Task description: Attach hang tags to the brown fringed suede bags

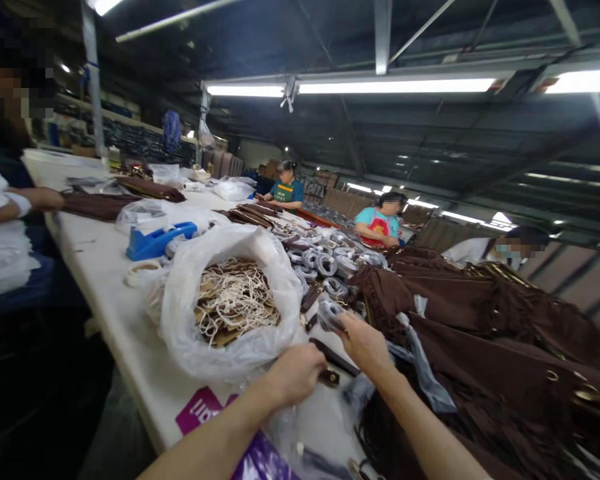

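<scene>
- Two bare hands work over the near part of the white tabletop (110, 293), in from its left edge.
- The left hand (297, 375) is curled shut on a brown strap (330, 378), whose studded end pokes out from under the fingers.
- The right hand (365, 343) pinches the side of a coil in clear wrapping (329, 312); the coil is slightly blurred, at the near end of a heap of similar wrapped coils (326, 264).
- Between the hands, a black strap (333, 357) lies slanting on the tabletop.
- Just beyond the left hand, an open plastic bag (180, 327) holds brown tags with white strings (237, 293).
- Left of that bag, toward the tabletop's left edge, are a blue tape dispenser (160, 241) and a tape roll (143, 272).
- A purple packet (200, 408) lies near the left edge, partly under the left forearm.
- Brown fringed cloth with brass rings (455, 327) is piled high along the right side.
- At the left edge, a person in white (0, 220) touches folded brown cloth (97, 205).
- Farther off are a person in a green apron (285, 193) and another in a red apron (377, 227).
</scene>
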`<state>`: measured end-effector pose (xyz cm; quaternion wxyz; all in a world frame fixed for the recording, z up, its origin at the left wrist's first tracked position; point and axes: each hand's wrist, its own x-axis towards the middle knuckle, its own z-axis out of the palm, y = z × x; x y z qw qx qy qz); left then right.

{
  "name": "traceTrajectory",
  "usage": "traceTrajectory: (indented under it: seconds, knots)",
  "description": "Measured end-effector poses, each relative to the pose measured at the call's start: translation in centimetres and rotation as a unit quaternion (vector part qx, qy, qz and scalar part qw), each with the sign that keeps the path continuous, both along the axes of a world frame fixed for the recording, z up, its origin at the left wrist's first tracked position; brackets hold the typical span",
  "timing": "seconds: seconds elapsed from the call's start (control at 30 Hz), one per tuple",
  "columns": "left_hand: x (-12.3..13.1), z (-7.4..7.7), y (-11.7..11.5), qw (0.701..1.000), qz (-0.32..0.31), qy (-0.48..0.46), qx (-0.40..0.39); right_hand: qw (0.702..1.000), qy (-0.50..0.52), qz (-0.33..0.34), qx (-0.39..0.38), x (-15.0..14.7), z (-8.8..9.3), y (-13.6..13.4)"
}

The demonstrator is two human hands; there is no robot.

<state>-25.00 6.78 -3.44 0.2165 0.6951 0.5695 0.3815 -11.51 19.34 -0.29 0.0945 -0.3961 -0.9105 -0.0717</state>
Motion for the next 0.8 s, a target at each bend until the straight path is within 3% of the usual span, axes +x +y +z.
traceTrajectory:
  seconds: [0.07,0.17,0.23,0.37,0.5,0.63,0.8]
  knots:
    - [-0.6,0.5,0.2,0.991,-0.008,-0.128,-0.030,0.999,-0.037,0.006,-0.007,2.9,1.1,-1.3]
    - [-1.2,1.2,0.4,0.943,-0.030,-0.321,-0.077,0.996,-0.081,0.018,-0.021,6.4,2.1,-3.9]
    - [-1.1,1.1,0.5,0.926,-0.016,-0.372,-0.068,0.996,-0.056,0.050,-0.041,7.4,2.1,-5.9]
    - [-0.5,0.1,0.6,0.929,0.021,-0.366,-0.041,0.978,0.064,0.120,-0.158,6.0,0.6,-10.2]
    - [-0.2,-0.9,0.8,0.930,0.043,-0.363,-0.041,0.941,0.158,0.113,-0.277,2.6,-2.3,-13.1]
    - [-0.2,-1.3,1.1,0.927,0.051,-0.368,-0.050,0.928,0.225,0.066,-0.290,0.0,-4.3,-13.8]
    - [-0.3,-1.8,1.5,0.924,0.043,-0.377,-0.053,0.925,0.249,0.042,-0.282,-1.0,-4.5,-13.5]
